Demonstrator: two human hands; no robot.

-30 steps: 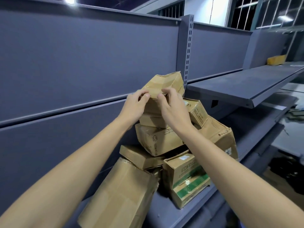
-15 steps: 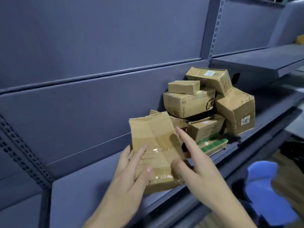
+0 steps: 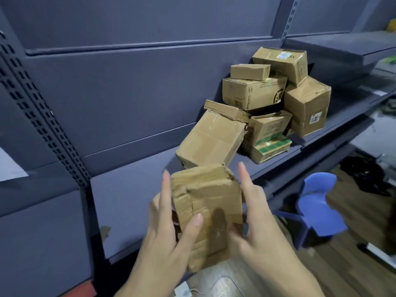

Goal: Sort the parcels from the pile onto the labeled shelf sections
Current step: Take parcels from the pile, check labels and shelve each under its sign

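A crumpled brown cardboard parcel [image 3: 206, 207], wrapped in clear tape, is held upright in front of the grey shelf [image 3: 132, 196]. My left hand [image 3: 171, 230] grips its left side with the thumb across the front. My right hand [image 3: 255, 215] holds its right side, index finger pointing up. Further right on the same shelf lies the pile of parcels [image 3: 267, 103]: several brown boxes stacked loosely, one large box [image 3: 211, 140] leaning at the pile's left end.
A perforated grey upright [image 3: 42, 116] divides the shelf bays on the left. A higher shelf [image 3: 342, 46] juts out at the upper right. A blue plastic chair [image 3: 317, 204] stands on the wooden floor below right. A white paper [image 3: 10, 166] hangs at the far left.
Both hands lifted the parcel off the top of the pile and carried it left and toward me. It now stands upright in my hands, away from the pile.
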